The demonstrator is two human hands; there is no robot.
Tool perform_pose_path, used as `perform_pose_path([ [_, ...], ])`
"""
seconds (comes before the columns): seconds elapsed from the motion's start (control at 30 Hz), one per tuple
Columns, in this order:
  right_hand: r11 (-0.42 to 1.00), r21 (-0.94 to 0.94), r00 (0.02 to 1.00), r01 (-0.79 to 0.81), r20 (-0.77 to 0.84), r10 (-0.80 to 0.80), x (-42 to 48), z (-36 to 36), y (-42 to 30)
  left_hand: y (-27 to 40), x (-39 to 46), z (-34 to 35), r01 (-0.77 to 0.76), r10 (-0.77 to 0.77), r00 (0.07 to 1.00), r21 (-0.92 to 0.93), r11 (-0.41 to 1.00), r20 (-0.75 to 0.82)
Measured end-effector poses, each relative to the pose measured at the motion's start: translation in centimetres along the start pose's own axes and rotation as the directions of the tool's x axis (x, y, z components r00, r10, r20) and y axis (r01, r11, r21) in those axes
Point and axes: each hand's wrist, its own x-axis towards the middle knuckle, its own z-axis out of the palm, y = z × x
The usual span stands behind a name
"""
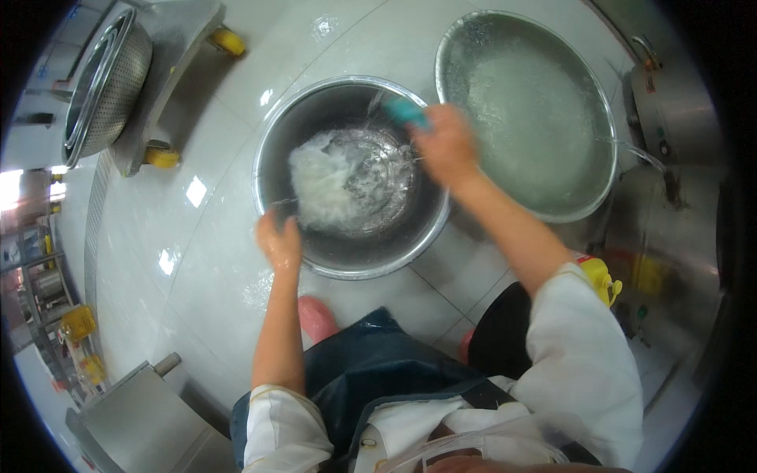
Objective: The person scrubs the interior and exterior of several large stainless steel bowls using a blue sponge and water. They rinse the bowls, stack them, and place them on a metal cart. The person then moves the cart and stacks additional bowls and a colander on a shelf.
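Observation:
A large round metal basin [349, 254] stands on the tiled floor in front of me, with cloudy, foamy water [337, 183] swirling at its bottom. My left hand [279, 239] is at the basin's near left rim, thumb and fingers apart; whether it grips the rim is unclear. My right hand [446, 142], blurred by motion, is over the right side of the basin and holds a teal scrubbing pad or sponge [407, 112]. Thin streaks of water show beside the pad.
A second large metal basin [532, 130], full of cloudy water, stands right, a stream running into it. Perforated metal colanders [121, 88] rest on a cart with yellow casters [227, 41] at upper left. A yellow bottle [598, 278] stands near my right elbow. The floor [207, 260] looks wet.

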Motion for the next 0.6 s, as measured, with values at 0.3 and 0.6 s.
perform_pose_path([
  [0.3, 0.347, 0.344, 0.486, -0.872, 0.537, 0.690, 1.5, -5.6, 15.6, 0.8, -2.7, 0.5, 0.455, -0.553, 0.817, -0.771, 0.446, 0.162],
  [0.6, 0.807, 0.516, 0.774, -0.287, 0.621, -0.122, -1.3, 2.3, -9.5, 12.0, 4.7, -5.2, 0.376, -0.400, 0.900, -0.773, 0.511, 0.174],
])
